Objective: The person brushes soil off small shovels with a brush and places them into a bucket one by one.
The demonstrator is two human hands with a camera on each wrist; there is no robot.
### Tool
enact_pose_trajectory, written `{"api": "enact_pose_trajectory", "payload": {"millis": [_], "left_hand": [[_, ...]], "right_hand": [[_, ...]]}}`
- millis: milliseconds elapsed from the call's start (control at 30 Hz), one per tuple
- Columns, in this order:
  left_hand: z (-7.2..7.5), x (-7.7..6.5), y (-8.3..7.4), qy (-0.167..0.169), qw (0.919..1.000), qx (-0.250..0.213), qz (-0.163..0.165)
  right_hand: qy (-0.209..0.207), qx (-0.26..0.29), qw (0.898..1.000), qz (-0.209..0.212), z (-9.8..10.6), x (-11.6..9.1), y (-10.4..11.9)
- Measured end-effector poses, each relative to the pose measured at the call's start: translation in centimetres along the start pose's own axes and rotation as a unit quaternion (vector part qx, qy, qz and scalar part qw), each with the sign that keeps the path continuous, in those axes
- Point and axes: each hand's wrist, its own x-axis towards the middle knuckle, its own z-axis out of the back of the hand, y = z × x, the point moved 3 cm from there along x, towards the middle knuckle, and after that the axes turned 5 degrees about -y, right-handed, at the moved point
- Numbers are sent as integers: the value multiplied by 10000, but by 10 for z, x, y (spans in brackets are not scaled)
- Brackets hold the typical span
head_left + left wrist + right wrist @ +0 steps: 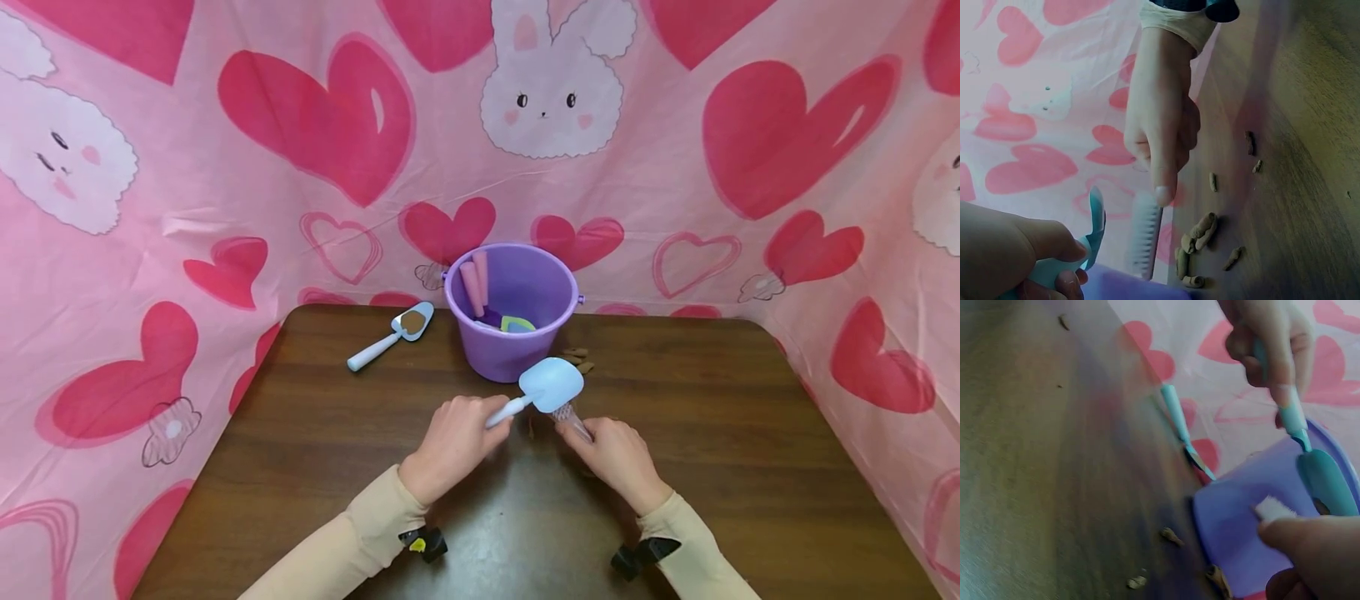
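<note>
My left hand (453, 442) grips the handle of a light blue toy shovel (553, 383), its blade near the purple bucket's front. In my right hand (618, 458) is a small brush (1144, 234) with pale bristles, held by its handle just below the shovel blade; its bristles also show in the right wrist view. Whether brush and blade touch, I cannot tell. Several brown, curled pieces (1204, 231) lie on the table by the bucket, partly hidden behind the shovel in the head view. A brown patch shows on the shovel blade in the right wrist view.
The purple bucket (506, 354) stands at the table's back, with pink handles (471, 287) and a yellow-green and blue item (517, 325) inside. Left of it lies another light blue trowel (375, 350) with something brown on its blade. Pink heart-printed cloth (442, 175) surrounds the table.
</note>
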Motion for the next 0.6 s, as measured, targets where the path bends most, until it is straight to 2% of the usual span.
{"api": "enact_pose_trajectory", "payload": {"millis": [267,600], "left_hand": [[-4,1,0,249,9996,62,94],[-4,1,-2,366,9992,118,-56]], "right_hand": [[-174,42,9994,311,-3,-1,7],[-451,-21,9989,126,9,1,-3]]}}
